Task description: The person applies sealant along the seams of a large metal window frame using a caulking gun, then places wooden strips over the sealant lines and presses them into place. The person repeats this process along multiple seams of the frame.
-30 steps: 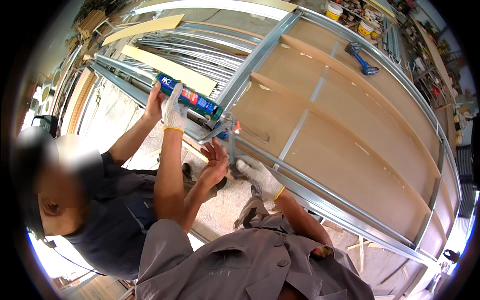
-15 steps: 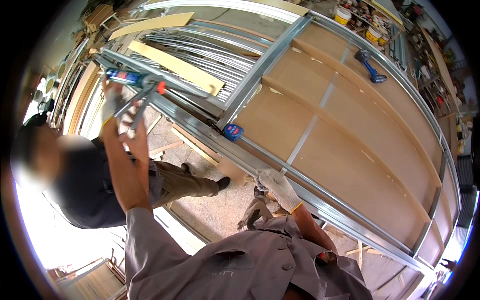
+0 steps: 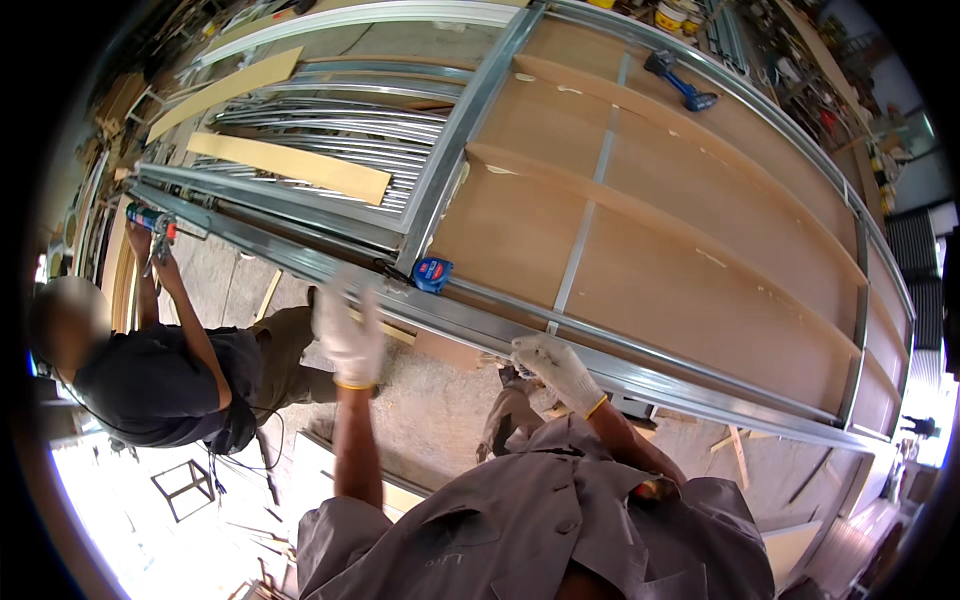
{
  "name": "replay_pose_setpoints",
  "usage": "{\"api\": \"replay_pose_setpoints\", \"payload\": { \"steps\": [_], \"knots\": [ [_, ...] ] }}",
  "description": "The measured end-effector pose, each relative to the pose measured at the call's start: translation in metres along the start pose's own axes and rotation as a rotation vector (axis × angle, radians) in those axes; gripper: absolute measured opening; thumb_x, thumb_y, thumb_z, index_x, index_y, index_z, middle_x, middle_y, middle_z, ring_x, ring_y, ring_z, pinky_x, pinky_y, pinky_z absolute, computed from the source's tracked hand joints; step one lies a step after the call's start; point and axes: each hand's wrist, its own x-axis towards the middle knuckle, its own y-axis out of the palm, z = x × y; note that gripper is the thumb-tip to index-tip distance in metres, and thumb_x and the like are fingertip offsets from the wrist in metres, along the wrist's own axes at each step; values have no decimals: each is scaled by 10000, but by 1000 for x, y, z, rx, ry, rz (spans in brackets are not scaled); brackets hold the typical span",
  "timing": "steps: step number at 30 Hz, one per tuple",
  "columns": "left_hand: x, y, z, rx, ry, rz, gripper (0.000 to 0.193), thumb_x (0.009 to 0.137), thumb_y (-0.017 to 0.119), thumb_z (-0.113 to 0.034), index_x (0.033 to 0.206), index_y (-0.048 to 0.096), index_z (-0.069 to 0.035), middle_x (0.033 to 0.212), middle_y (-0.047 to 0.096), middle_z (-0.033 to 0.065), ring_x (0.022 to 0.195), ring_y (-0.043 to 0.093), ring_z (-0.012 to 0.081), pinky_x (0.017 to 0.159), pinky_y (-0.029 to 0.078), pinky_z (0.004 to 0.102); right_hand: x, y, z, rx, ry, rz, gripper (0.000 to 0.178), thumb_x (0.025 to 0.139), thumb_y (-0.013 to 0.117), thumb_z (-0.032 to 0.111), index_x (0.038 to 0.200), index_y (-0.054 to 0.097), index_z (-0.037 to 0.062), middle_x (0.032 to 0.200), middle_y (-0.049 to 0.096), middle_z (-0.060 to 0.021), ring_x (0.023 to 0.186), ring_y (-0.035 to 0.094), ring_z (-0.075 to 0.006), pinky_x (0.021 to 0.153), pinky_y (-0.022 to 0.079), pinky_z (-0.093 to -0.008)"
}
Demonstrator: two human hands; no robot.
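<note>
Here, the left hand (image 3: 348,338), in a white glove, is up in the air, left of the middle of the frame. It looks blurry, but its fingers are spread and I see nothing in it. The blue tape measure (image 3: 432,274) sits near the middle of the frame, on the corner where two metal bars meet. It lies up and to the right of the left hand, close by but apart from it. The left hand is nearer to it than the right hand (image 3: 555,365), which is further off, down and to the right. The tape measure is a small, chunky thing, so I cannot tell its long way well. The long metal rail (image 3: 680,385) is easy to tell: it slants from the upper left of the frame down to the lower right. The right hand is at the near edge of this rail with its fingers bent, and I cannot tell if it has hold of the rail or of something small. Far over at the left of the frame, another person (image 3: 150,375) holds a glue gun (image 3: 150,217). A blue drill (image 3: 682,82) lies near the top right.
</note>
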Motion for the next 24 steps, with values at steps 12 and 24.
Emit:
{"api": "replay_pose_setpoints", "payload": {
  "steps": [12, 24],
  "knots": [
    [-44, 114, 0, 209, 14, 252, 549, 850, 861, -287, 1316, 644, -95, 1270, 648, 145, 1133, 617, 394, 978, 516, 522, -15, -14, -15, 40, 10, -305, 321, 1029, 688, 219, 1259, 694, -5, 956, 735, -68, 868, 686, -115, 789, 555, -299],
    [-53, 120, 15, 238, 54, 309, 486, 819, 884, -336, 1204, 698, -105, 1248, 660, 153, 1102, 615, 406, 952, 516, 526, -50, -32, -12, -158, -9, -385, 334, 1007, 686, 233, 1261, 699, 16, 1175, 746, -202, 1077, 748, -317, 899, 587, -380]
  ]
}}
